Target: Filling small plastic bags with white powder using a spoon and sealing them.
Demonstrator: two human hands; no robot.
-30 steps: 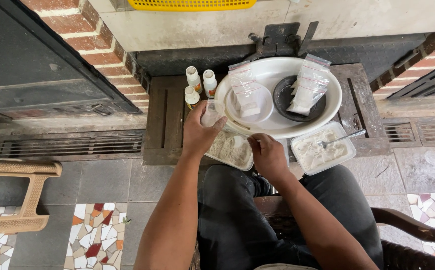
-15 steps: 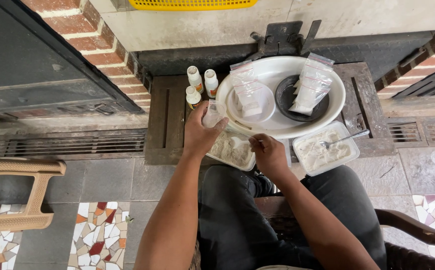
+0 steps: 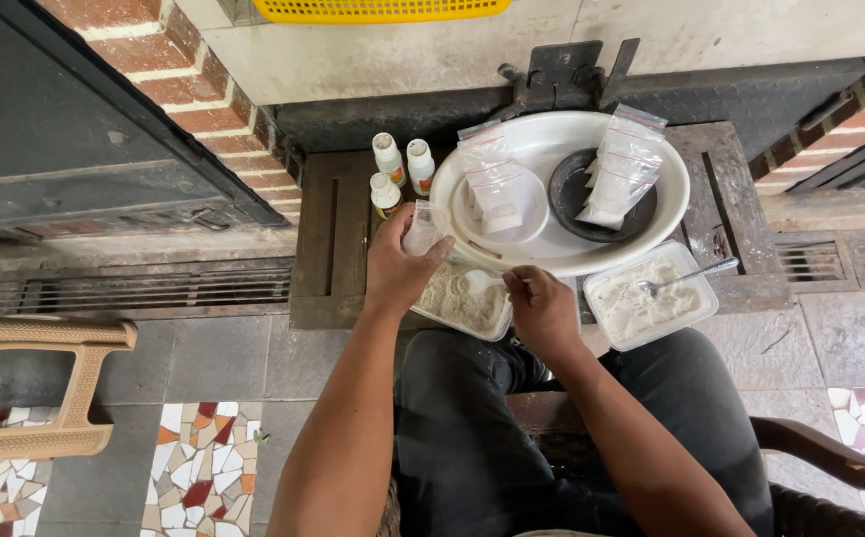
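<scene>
The left hand [image 3: 397, 264] grips a small clear bag [image 3: 422, 229], held upright with its long axis vertical and its mouth toward the top of the view. The right hand [image 3: 542, 308] pinches a white spoon [image 3: 487, 281], lying roughly level, bowl pointing left toward the bag, above a tub of white powder [image 3: 457, 303] on the counter [image 3: 328, 249].

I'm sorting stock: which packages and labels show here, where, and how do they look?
Bottles: three, small, white, orange-labelled, left of the basin.
Bags: clear zip bags of white powder, in the basin.
Small bag: clear, in the left hand.
</scene>
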